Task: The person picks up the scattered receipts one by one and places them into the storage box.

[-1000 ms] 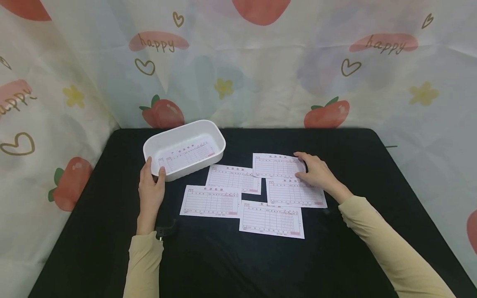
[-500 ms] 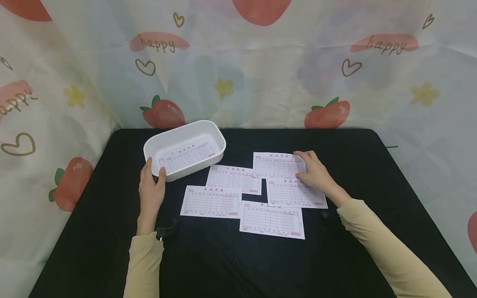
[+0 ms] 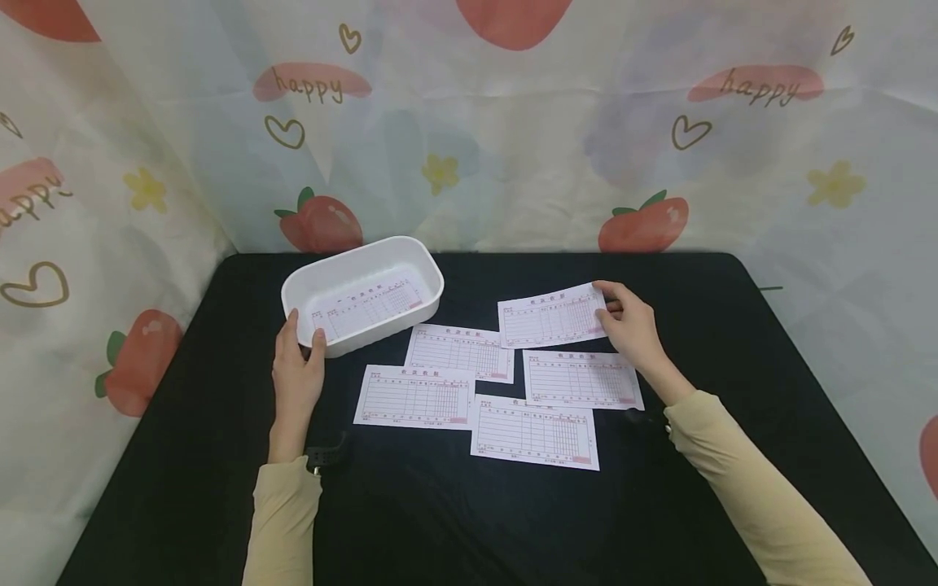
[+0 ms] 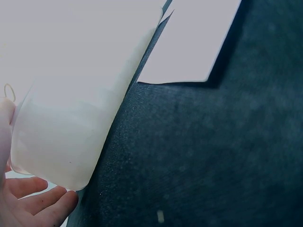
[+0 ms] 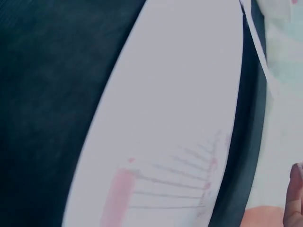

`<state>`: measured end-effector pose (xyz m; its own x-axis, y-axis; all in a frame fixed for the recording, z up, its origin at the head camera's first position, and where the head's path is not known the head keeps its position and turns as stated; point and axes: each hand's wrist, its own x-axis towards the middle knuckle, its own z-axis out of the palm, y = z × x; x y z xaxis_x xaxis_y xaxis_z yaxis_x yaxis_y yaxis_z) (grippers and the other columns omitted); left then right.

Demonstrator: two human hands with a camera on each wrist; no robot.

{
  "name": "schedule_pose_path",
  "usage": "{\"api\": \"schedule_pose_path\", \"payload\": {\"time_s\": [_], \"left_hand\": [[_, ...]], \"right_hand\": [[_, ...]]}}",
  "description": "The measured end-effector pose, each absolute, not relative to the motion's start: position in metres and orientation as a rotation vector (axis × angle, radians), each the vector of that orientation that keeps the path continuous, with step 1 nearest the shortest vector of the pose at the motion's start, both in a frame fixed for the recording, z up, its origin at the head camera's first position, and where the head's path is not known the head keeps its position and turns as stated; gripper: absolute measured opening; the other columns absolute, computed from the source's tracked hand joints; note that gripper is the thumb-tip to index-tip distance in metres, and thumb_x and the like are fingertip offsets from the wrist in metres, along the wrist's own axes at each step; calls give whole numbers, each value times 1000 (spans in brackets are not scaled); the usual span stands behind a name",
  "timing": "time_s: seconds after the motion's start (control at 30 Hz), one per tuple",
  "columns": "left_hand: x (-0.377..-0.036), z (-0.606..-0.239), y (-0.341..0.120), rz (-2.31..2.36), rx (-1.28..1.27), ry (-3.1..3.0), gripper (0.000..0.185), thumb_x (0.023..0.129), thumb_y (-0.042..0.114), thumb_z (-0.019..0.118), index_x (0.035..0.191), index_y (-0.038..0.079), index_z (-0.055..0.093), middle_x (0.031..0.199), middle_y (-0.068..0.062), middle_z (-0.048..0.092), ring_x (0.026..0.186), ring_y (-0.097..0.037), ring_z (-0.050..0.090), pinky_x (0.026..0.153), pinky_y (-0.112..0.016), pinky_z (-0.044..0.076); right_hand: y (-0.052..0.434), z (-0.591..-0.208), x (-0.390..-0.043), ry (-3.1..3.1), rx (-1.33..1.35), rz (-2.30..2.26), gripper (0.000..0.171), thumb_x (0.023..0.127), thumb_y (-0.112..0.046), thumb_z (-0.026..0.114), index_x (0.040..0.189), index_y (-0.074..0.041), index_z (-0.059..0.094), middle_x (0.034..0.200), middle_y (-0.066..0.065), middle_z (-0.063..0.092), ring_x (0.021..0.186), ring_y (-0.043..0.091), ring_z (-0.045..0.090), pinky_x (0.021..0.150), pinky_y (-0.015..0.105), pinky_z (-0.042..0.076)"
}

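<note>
Right hand (image 3: 634,329) pinches 1 slip (image 3: 551,317) by its right edge, likely to peel it off the table (image 3: 476,529) right of the tray (image 3: 388,325), left hand (image 3: 299,374) gripping its near-left corner, probably steadying it.

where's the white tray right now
In the head view, the white tray is left of centre on the black table, near the far edge; the left hand is at its near left corner, with a printed slip at its lower right.
</note>
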<state>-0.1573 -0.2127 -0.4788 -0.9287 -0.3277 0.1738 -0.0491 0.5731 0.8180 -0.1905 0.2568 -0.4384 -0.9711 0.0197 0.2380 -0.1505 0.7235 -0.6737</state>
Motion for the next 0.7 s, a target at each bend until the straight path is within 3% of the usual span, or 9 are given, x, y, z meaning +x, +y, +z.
{"api": "schedule_pose_path", "payload": {"time_s": [0.1,0.3,0.53,0.7], "left_hand": [[-157,-479,-213,-1286,309,-2500,61,100,31,47,154,17,21,157,-15,27,141,-37,35,112,-54,34],[-158,-479,-212,-1286,314,-2506,61,100,32,47,154,19,20,157,-15,27,141,-36,35,112,-52,34],[-157,-478,-212,-1284,329,-2513,61,100,32,47,154,20,20,157,-14,26,141,-36,34,113,-53,33],[-157,-478,-212,-1280,329,-2512,61,100,32,47,154,19,21,157,-14,26,142,-36,34,113,-53,33]], "right_hand": [[255,-435,-190,-2657,67,1108,38,95,-1,51,132,-3,55,122,22,60,95,29,57,68,0,34],[249,-426,-191,-2574,45,1157,35,96,-1,48,129,-3,59,114,21,62,85,20,56,62,4,37],[242,-418,-193,-2483,37,1223,35,95,-1,48,126,-5,62,119,18,64,80,-1,55,64,5,40],[233,-413,-196,-2438,20,1281,35,94,0,49,126,-7,62,118,17,64,78,-2,54,62,7,40]]}}
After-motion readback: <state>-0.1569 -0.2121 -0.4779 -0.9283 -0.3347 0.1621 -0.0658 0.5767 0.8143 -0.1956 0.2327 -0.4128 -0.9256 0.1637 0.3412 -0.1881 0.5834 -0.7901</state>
